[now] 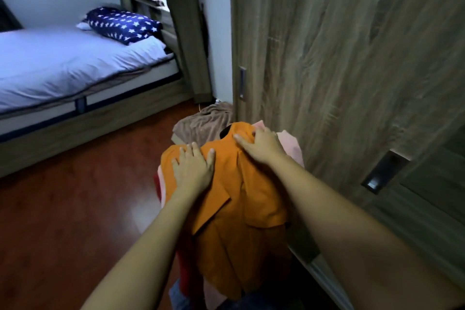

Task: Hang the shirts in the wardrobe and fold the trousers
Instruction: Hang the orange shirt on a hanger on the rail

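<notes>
From the head camera I see both bare arms reaching forward over a heap of clothes. My left hand [192, 166] lies flat with its fingers spread wide, palm pressing on the orange collared cloth shirt [239, 199], which is draped on top of the heap. My right hand [261, 145] is just beyond and to the right of the left one, at the upper end of the same shirt; its fingers curl over the cloth edge there and the thumb presses against the front, so it grips the fabric. A dark opening shows in the shirt just left of the right thumb; I cannot tell what it is.

A pale pink garment [289, 145] pokes out from under the right hand, on its far side. A red garment [158, 187] shows at the heap's edge below the left hand. Beyond both hands a crumpled brown cloth [198, 121] lies on the glossy reddish wooden floor [63, 221]. Right of the right hand stands the grey-brown wood-grain wardrobe door [352, 58] with a dark recessed handle [383, 171]. Far to the left of the left hand is a bed with a pale sheet [63, 65] and a navy star-print pillow [123, 24].
</notes>
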`<state>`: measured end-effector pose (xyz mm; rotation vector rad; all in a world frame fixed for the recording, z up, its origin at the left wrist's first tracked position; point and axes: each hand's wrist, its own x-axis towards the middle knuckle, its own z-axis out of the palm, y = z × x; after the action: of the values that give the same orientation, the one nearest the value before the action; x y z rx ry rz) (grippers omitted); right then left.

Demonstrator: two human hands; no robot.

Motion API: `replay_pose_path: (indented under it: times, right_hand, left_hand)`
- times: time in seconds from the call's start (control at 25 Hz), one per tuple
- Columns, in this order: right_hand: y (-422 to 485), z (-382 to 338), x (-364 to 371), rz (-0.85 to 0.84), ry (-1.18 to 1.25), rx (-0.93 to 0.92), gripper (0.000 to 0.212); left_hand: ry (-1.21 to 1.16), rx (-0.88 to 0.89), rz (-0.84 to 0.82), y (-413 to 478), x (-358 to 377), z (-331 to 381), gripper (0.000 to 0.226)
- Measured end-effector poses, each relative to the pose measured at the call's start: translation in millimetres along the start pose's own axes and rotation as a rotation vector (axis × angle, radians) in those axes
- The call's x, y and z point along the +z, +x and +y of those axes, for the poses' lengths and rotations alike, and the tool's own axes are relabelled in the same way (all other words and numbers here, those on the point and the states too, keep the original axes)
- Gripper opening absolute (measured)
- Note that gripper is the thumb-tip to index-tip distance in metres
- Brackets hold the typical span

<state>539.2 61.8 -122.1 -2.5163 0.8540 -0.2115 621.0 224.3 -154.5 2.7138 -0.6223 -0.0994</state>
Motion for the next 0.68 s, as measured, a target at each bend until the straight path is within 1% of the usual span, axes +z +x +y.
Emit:
replay_pose_path:
  times: [0.04,0.12,0.16,0.2,0.28,0.36,0.44,0.52,0.6,0.68]
  right_hand:
    - [2,-4,6,-0.009,-0.071,0.007,0.063]
    - [3,-7,11,0.042,-0.111,0.039,0.040]
    - [2,-8,12,0.095,-0.050,0.068,0.032]
    - [-1,-9,11,0.150,0.065,0.100,0.026]
    - [-12,-9,3,0.242,0.324,0.156,0.023]
    - [-21,-1,-11,0.247,0.531,0.225,0.023]
    - [-30,6,-26,0.208,0.655,0.270,0.019]
    - [-40,16,-44,0.210,0.769,0.225,0.009]
    - [-58,24,-74,0.249,0.836,0.118,0.014]
    - [-86,32,-111,0.246,0.734,-0.027,0.010]
  left_hand:
    - [-0.017,-0.004,0.054,3,1,-2,0.063]
    - [-0.070,0.031,0.195,5,-4,-4,0.045]
    - [-0.103,0.049,0.239,3,-8,-3,0.037]
    - [-0.146,0.049,0.266,5,-11,-4,0.032]
    - [-0.262,-0.010,0.309,2,-17,-6,0.027]
    - [-0.433,-0.092,0.393,-9,-25,-2,0.027]
    - [-0.559,-0.147,0.474,-27,-37,4,0.030]
    - [-0.655,-0.110,0.539,-43,-55,10,0.029]
    - [-0.729,-0.077,0.565,-54,-79,21,0.021]
    - [-0.789,-0.044,0.601,-64,-101,30,0.016]
